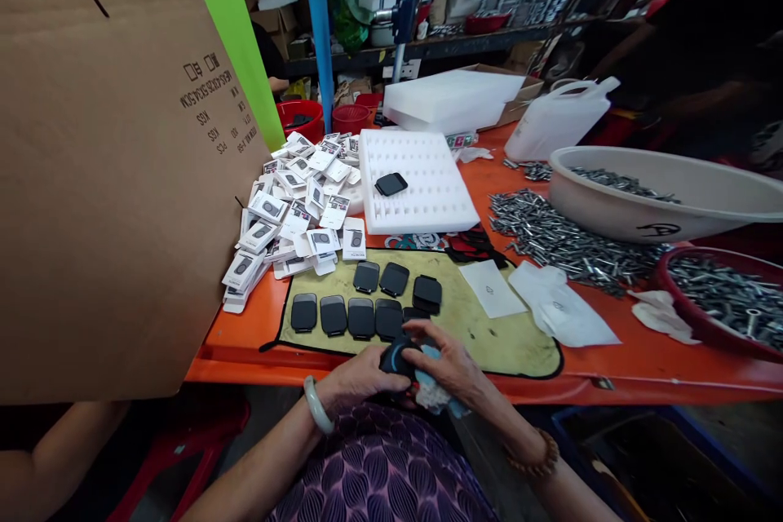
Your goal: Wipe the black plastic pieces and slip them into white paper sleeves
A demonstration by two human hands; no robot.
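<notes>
My left hand point(360, 379) is closed around a small black device point(393, 357) at the table's near edge. My right hand point(446, 363) presses a pale blue-white cloth point(433, 391) against that device, fingers curled over it. Just beyond my hands, several identical black devices point(360, 316) lie in rows on a yellow-green mat point(489, 334). One more black device point(391, 183) rests on a white foam tray point(422, 179) with many slots.
A pile of white printed cards point(294, 204) lies left of the tray. A big cardboard box point(103, 163) stands at the left. Metal pins point(563, 241) are heaped at right by a beige basin point(666, 196) and red bowl point(722, 302). White paper sheets point(556, 302) lie nearby.
</notes>
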